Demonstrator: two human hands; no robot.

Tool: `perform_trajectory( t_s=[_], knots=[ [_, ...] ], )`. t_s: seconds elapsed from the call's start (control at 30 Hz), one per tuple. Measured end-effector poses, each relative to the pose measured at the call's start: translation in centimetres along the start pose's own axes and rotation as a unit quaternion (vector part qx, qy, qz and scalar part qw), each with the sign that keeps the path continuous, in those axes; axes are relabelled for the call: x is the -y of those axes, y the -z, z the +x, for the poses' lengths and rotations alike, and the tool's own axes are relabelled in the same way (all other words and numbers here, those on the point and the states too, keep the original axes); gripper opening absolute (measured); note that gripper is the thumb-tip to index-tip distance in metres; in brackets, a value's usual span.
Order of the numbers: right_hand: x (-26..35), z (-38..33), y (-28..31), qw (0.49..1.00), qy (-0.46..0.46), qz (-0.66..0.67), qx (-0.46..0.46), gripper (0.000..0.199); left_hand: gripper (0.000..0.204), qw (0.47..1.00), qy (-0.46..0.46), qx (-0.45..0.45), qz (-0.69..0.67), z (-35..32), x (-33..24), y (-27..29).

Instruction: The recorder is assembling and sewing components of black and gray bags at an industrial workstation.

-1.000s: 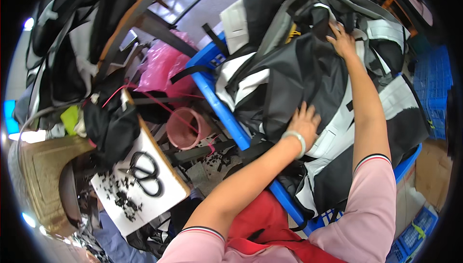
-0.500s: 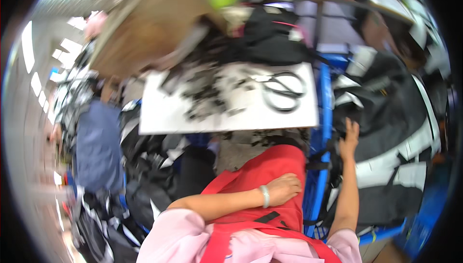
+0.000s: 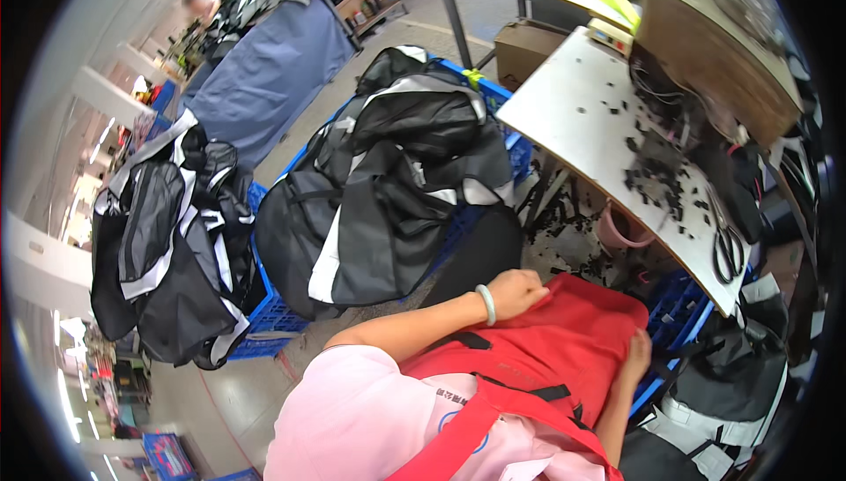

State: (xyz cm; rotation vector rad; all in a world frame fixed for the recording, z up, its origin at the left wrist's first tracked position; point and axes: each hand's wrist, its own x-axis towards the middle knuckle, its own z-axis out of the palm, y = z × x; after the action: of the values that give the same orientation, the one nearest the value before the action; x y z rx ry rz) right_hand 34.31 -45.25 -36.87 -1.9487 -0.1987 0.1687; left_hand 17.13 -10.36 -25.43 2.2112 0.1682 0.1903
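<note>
A red apron (image 3: 564,327) lies across my lap, spread between my two hands. My left hand (image 3: 518,294), with a pale bangle on the wrist, is closed at the apron's upper left edge and appears to grip its cloth. At the apron's right edge my right hand (image 3: 636,357) is curled against the cloth, its fingers partly hidden. Black-handled scissors (image 3: 728,252) lie on the white tabletop (image 3: 564,93) beyond, beside scattered black scraps (image 3: 659,177).
Black and grey bags (image 3: 397,190) fill a blue crate to the left, with another heap (image 3: 167,243) behind it. A pink bucket (image 3: 621,227) stands under the table. More bags (image 3: 736,366) lie at right. A cardboard box (image 3: 529,53) stands farther off.
The view has swung left, so the table now sits at the right. My right hand has left the bags at the right and come to the apron; my left hand has moved to its upper edge.
</note>
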Motion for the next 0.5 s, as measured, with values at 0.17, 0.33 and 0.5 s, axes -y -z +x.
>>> perform_trajectory(
  t_s=[0.17,0.33,0.5],
  knots=[
    [8.6,0.5,-4.4,0.924,0.226,-0.284,0.117,0.017,0.015,0.966,0.089,-0.236,-0.058,-7.2,8.2,5.2],
    [9.9,1.5,-6.3,0.902,0.229,-0.3,0.209,0.016,0.012,0.915,0.297,-0.27,-0.05,-15.0,15.2,4.9],
    [8.1,2.4,-7.2,0.901,0.235,-0.313,0.189,0.015,0.011,0.891,0.354,-0.242,-0.148,-19.6,16.0,1.4]
  ],
)
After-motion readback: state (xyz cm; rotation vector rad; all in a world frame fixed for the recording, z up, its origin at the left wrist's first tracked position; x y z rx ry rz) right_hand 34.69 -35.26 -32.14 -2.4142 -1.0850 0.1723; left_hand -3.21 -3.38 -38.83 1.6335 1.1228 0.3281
